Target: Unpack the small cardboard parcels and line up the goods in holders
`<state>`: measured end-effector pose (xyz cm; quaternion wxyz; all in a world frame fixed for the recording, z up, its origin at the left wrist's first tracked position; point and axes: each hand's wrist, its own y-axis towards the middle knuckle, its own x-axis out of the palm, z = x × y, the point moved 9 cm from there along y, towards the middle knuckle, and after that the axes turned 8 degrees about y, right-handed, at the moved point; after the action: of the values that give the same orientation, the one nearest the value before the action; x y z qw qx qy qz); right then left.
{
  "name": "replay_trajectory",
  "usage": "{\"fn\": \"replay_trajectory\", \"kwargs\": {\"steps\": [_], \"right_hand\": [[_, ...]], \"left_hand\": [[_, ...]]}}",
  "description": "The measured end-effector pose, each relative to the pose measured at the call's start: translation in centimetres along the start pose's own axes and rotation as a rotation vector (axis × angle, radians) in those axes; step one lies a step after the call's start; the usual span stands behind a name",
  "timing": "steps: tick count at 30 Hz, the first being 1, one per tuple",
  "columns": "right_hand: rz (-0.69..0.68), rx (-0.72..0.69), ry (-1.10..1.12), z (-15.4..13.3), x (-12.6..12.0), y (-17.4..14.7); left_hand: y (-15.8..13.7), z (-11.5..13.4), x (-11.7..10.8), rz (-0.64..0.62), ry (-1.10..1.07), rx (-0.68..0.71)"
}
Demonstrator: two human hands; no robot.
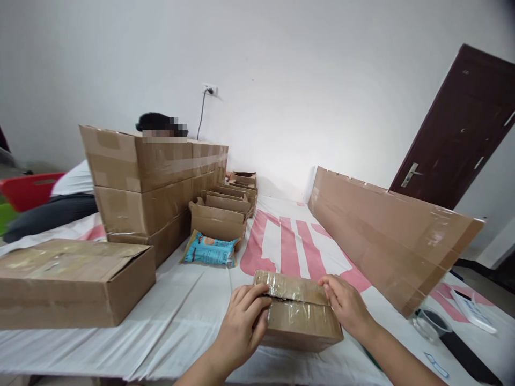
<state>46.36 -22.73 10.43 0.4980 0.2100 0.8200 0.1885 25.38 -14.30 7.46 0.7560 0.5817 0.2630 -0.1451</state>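
left fingers (254, 292) | right fingers (333, 285) | touching taped box (303, 321) | blue packet (211, 250) beyond

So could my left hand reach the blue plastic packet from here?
Probably yes: nothing stands between your left hand and the blue plastic packet, though that hand's fingers are on the small taped brown cardboard box.

There are two hands (246, 317) (349, 306), one box (303, 321) between them, one blue packet (212, 250), one door (453, 128), one wall socket (214, 91), one cable (200, 115) and one co-worker (74, 180); the open boxes (217, 220) overlap too much to count
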Motion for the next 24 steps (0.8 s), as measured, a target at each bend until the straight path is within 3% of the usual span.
{"fn": "replay_trajectory", "kwargs": {"steps": [5, 14, 24], "right_hand": [[-0.037, 0.055, -0.021, 0.2, 0.6, 0.0], [-0.109, -0.095, -0.015, -1.5, 1.8, 0.5], [-0.023, -0.169, -0.038, -2.9, 1.0, -0.7]], "left_hand": [[0.2, 0.1, 0.1, 0.002, -0.008, -0.006], [0.2, -0.1, 0.3, -0.002, -0.025, -0.011], [-0.1, -0.4, 0.2, 0.012, -0.02, -0.053]]}}
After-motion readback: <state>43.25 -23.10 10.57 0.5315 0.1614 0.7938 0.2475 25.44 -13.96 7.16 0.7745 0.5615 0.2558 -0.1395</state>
